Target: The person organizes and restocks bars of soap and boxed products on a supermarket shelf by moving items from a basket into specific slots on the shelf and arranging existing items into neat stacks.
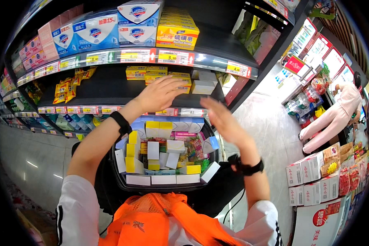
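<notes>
On the lower shelf, my left hand reaches over the front of the yellow sulfur soap boxes, its fingers extended and partly covering one box. My right hand, blurred, is raised in front of the shelf's right end with nothing visible in it. White boxes stand between the two hands, right of the yellow ones. Below the hands, a dark basket holds many small white, yellow and blue cartons. Whether my left fingertips touch the soap box cannot be told.
Yellow packets lie at the shelf's left. The upper shelf holds soap packs and more yellow soap. A price rail runs between the shelves. At the right, a person bends near stacked white cartons.
</notes>
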`<action>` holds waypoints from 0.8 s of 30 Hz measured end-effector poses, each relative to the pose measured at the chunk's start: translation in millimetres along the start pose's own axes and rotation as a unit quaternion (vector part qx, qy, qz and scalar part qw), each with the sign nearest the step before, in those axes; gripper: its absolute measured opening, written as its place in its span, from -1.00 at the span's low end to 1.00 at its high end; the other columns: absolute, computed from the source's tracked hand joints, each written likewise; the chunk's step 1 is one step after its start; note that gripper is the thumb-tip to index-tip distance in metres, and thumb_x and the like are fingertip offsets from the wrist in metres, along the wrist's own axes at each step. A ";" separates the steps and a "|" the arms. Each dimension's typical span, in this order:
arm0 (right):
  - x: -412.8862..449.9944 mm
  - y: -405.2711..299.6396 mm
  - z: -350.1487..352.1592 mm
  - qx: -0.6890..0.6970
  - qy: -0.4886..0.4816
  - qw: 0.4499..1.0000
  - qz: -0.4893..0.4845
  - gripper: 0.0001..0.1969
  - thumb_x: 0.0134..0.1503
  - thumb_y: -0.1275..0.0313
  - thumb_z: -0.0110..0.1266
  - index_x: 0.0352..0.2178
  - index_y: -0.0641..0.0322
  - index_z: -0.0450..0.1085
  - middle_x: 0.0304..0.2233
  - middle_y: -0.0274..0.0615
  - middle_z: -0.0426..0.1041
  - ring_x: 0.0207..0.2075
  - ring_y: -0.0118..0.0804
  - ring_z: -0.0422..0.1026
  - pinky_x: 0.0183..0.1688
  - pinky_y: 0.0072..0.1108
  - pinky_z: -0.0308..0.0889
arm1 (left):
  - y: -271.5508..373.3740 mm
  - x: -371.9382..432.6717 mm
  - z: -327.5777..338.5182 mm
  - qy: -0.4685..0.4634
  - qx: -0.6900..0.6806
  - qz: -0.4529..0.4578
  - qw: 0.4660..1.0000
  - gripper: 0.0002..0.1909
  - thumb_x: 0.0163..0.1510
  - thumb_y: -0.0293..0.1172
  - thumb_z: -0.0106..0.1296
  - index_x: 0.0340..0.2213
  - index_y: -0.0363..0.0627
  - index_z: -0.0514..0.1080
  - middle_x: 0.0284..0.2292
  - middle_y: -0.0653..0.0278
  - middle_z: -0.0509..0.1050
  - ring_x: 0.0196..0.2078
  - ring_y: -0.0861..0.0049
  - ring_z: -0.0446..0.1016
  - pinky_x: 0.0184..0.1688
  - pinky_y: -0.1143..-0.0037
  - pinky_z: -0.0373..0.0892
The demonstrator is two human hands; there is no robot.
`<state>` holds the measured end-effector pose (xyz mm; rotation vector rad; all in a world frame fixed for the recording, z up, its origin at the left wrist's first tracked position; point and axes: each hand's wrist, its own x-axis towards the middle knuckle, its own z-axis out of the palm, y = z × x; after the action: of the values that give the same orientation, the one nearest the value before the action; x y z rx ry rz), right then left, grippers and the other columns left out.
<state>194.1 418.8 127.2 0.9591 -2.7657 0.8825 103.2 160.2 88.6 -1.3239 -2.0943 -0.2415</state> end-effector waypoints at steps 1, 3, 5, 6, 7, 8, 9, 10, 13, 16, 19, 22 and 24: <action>-18.0 10.7 12.3 0.000 -0.002 0.999 0.039 -0.60 0.22 0.30 -0.34 0.01 0.31 0.18 0.09 -0.04 0.16 0.16 -0.08 0.05 0.18 -0.42 -0.08 | -4.5 -3.3 23.3 0.004 -0.003 0.002 1.000 -0.53 -0.19 -0.53 0.00 -0.14 -0.14 0.29 0.00 0.14 0.25 0.07 0.26 0.20 0.10 0.30 0.13; -47.3 14.7 24.1 0.069 -0.020 0.995 0.073 -0.60 0.22 0.31 -0.33 0.00 0.33 0.19 0.09 -0.01 0.16 0.15 -0.07 0.06 0.18 -0.42 -0.08 | -18.8 -12.4 63.0 -0.048 -0.009 -0.180 0.983 -0.50 -0.18 -0.46 0.04 -0.10 -0.15 0.28 0.03 0.18 0.19 0.10 0.28 0.15 0.15 0.31 0.07; -74.9 26.0 30.0 0.136 0.003 0.988 0.069 -0.61 0.19 0.35 -0.28 0.00 0.34 0.18 0.09 0.05 0.14 0.14 -0.02 0.07 0.17 -0.41 -0.06 | -34.0 -16.7 83.3 -0.068 0.021 -0.209 0.975 -0.45 -0.16 -0.40 0.05 -0.06 -0.17 0.23 0.06 0.15 0.14 0.13 0.27 0.09 0.18 0.30 0.00; -95.6 30.4 26.7 0.128 0.026 0.986 0.099 -0.61 0.20 0.34 -0.31 -0.01 0.35 0.20 0.07 0.05 0.16 0.14 -0.04 0.08 0.16 -0.43 -0.06 | -39.6 -11.1 97.9 -0.082 0.032 -0.229 0.970 -0.39 -0.14 -0.35 0.06 -0.01 -0.20 0.19 0.09 0.12 0.10 0.16 0.25 0.03 0.21 0.29 -0.06; -113.2 33.5 23.5 0.124 0.049 0.983 0.122 -0.60 0.21 0.33 -0.34 -0.02 0.36 0.22 0.06 0.05 0.19 0.14 -0.07 0.10 0.16 -0.44 -0.06 | -46.3 -4.8 105.2 -0.078 0.038 -0.229 0.969 -0.39 -0.14 -0.35 0.06 -0.01 -0.20 0.19 0.09 0.12 0.10 0.16 0.25 0.03 0.21 0.29 -0.06; -127.6 33.6 17.1 0.129 0.065 0.978 0.150 -0.60 0.21 0.33 -0.35 -0.03 0.37 0.23 0.05 0.04 0.20 0.13 -0.07 0.11 0.16 -0.44 -0.05 | -52.7 5.0 109.1 -0.127 0.055 -0.240 0.961 -0.31 -0.15 -0.28 0.07 0.03 -0.22 0.12 0.11 0.09 0.06 0.19 0.25 -0.03 0.22 0.30 -0.13; -142.6 31.5 9.3 0.128 0.082 0.972 0.180 -0.60 0.21 0.33 -0.36 -0.04 0.38 0.23 0.04 0.03 0.21 0.12 -0.06 0.12 0.16 -0.44 -0.05 | -58.7 16.8 115.6 -0.172 0.067 -0.248 0.951 -0.22 -0.16 -0.21 0.08 0.07 -0.25 0.06 0.13 0.06 0.03 0.22 0.25 -0.09 0.24 0.30 -0.20; -158.4 33.1 7.2 0.120 0.105 0.966 0.203 -0.59 0.21 0.32 -0.37 -0.05 0.39 0.24 0.03 0.03 0.22 0.11 -0.06 0.13 0.16 -0.44 -0.05 | -65.7 24.3 126.3 -0.191 0.070 -0.271 0.941 -0.13 -0.20 -0.12 0.12 0.09 -0.22 0.02 0.11 0.03 0.05 0.21 0.21 -0.08 0.24 0.30 -0.22; -196.6 35.7 12.3 0.064 0.144 0.953 0.258 -0.62 0.19 0.36 -0.30 -0.05 0.40 0.23 0.05 0.04 0.20 0.08 -0.02 0.18 0.12 -0.45 0.03 | -76.0 37.2 132.1 -0.295 0.064 -0.310 0.902 -0.08 -0.22 -0.08 0.13 0.10 -0.23 -0.02 0.12 -0.01 0.03 0.22 0.18 -0.11 0.24 0.30 -0.21; -210.3 39.5 27.1 0.078 0.147 0.943 0.287 -0.60 0.20 0.32 -0.30 -0.05 0.40 0.23 0.07 0.08 0.15 0.10 0.02 0.13 0.12 -0.43 0.01 | -78.7 36.9 135.1 -0.288 0.042 -0.318 0.902 -0.08 -0.28 -0.16 0.21 0.07 -0.27 0.02 0.10 -0.02 0.06 0.21 0.17 -0.08 0.21 0.29 -0.12; -200.4 44.4 33.3 0.088 0.133 0.942 0.296 -0.61 0.18 0.34 -0.26 -0.03 0.37 0.21 0.09 0.08 0.11 0.11 0.03 0.11 0.13 -0.42 0.01 | -64.6 33.1 114.2 -0.242 0.027 -0.310 0.919 -0.15 -0.31 -0.27 0.26 0.01 -0.26 0.10 0.06 -0.02 0.10 0.16 0.14 0.01 0.15 0.27 0.01; -172.5 41.4 31.6 0.084 0.122 0.952 0.267 -0.62 0.13 0.41 -0.17 -0.02 0.33 0.19 0.11 0.08 0.08 0.12 0.04 0.09 0.13 -0.41 0.01 | -35.4 25.5 79.9 -0.116 0.003 -0.267 0.957 -0.19 -0.29 -0.31 0.25 0.00 -0.24 0.12 0.00 -0.01 0.14 0.11 0.15 0.06 0.10 0.24 0.09; -149.1 42.8 30.7 0.085 0.120 0.965 0.216 -0.53 0.02 0.50 -0.01 0.01 0.28 0.15 0.12 0.06 0.05 0.13 0.06 0.07 0.13 -0.40 0.01 | -13.1 12.8 71.6 -0.057 -0.063 -0.288 0.954 -0.14 -0.30 -0.18 0.26 0.00 -0.28 0.13 -0.04 -0.03 0.19 0.06 0.09 0.14 0.09 0.27 0.12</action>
<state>291.3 510.2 42.3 0.2310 -2.7550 1.2158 58.3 197.1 42.9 -0.7726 -2.5623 -0.5624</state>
